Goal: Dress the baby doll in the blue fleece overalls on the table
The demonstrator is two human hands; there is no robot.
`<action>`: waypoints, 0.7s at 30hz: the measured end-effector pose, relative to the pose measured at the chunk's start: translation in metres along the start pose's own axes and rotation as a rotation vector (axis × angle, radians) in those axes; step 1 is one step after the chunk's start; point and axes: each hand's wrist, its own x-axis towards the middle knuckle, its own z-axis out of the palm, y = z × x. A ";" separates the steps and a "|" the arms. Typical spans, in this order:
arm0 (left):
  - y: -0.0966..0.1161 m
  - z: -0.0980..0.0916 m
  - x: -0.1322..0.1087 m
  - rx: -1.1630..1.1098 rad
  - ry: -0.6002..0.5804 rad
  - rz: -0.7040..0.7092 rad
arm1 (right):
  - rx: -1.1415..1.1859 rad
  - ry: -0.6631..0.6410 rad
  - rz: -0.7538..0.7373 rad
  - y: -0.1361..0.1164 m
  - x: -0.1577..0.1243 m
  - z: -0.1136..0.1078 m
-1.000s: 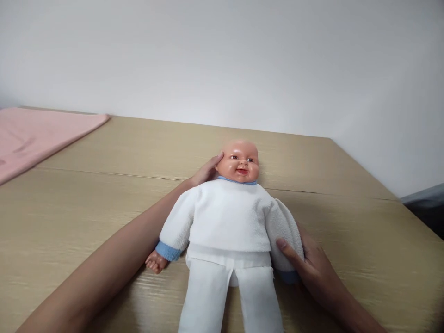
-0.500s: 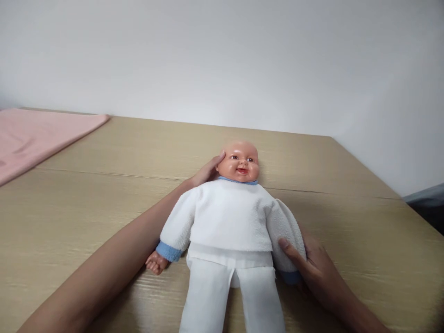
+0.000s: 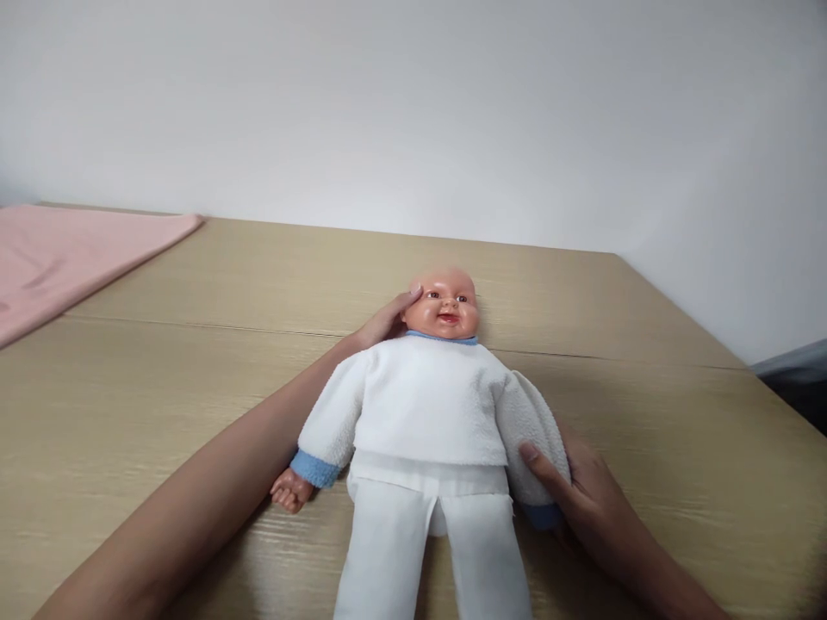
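Observation:
A baby doll (image 3: pixel 430 400) in a white fleece top with blue cuffs and collar and white trousers lies face up on the wooden table. My left hand (image 3: pixel 389 315) cups the left side of the doll's head, thumb near its eye; the other fingers are hidden behind the head. My right hand (image 3: pixel 578 486) grips the doll's sleeve (image 3: pixel 533 430) on the right, with the thumb on top and the fingers hidden beneath. The doll's bare fist (image 3: pixel 292 491) rests beside my left forearm. Its feet are out of view.
A pink cloth (image 3: pixel 77 258) lies at the far left of the table (image 3: pixel 258 267). Behind the table stands a pale wall. Something dark and grey (image 3: pixel 798 379) shows beyond the table's right edge.
The doll's head has shifted slightly left, with my left hand still against it. My right hand has stayed in place on the sleeve.

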 end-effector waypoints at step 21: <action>0.005 0.011 -0.011 0.038 0.001 0.005 | -0.001 0.010 -0.023 0.001 -0.001 0.000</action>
